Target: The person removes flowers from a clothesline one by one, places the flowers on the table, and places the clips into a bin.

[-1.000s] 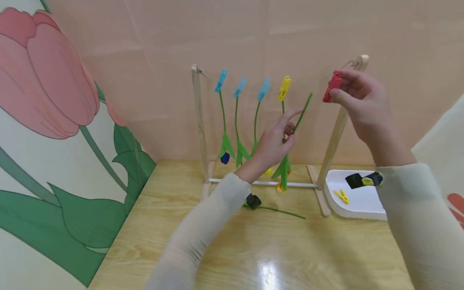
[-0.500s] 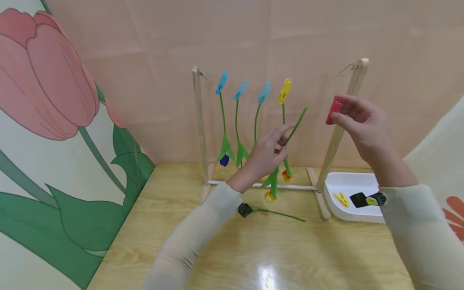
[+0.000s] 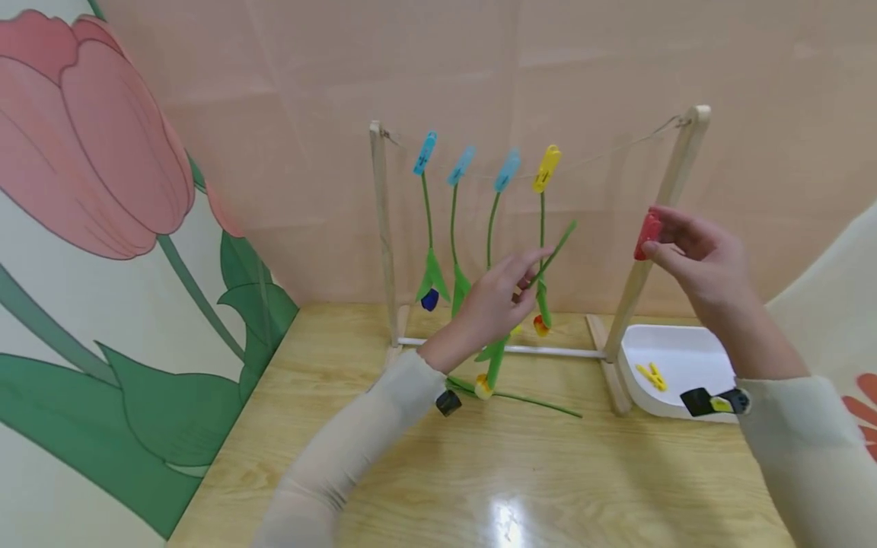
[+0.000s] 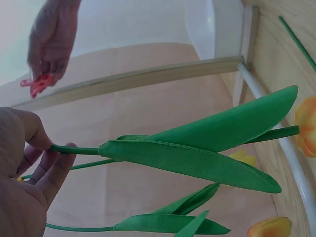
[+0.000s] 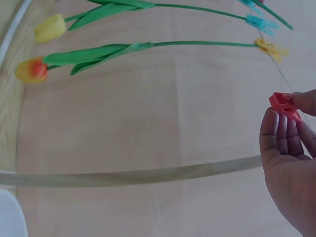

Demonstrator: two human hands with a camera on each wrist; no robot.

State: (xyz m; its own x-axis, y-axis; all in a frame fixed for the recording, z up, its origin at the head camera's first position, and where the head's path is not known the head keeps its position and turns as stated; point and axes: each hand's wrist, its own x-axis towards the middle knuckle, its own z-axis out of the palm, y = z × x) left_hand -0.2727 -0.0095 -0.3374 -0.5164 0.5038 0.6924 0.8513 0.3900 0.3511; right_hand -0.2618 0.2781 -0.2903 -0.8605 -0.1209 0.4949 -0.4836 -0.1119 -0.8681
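My left hand (image 3: 489,304) pinches the green stem of an artificial tulip (image 4: 192,158) between thumb and fingers. The tulip hangs head down, its stem end tilted up to the right and its yellow-orange bloom (image 3: 483,387) close over the table. Beside the right post, my right hand (image 3: 712,262) holds a red clothespin (image 5: 285,104) between thumb and fingertips, below the string (image 3: 617,148). On that string three blue clothespins (image 3: 508,170) and a yellow clothespin (image 3: 546,169) each hold a tulip upside down. The rightmost of these has a red-and-yellow bloom (image 5: 32,70).
A wooden rack, with its right post (image 3: 674,179) and white bottom bar (image 3: 555,352), stands at the back of the table (image 3: 411,487). At right, a white tray (image 3: 633,384) contains yellow clothespins (image 3: 652,377). Another green stem (image 3: 541,403) lies on the table before the rack.
My right hand has come down from string height with the red clothespin. The left hand has moved down and to the left, carrying the tulip. The hanging tulips stay in place.
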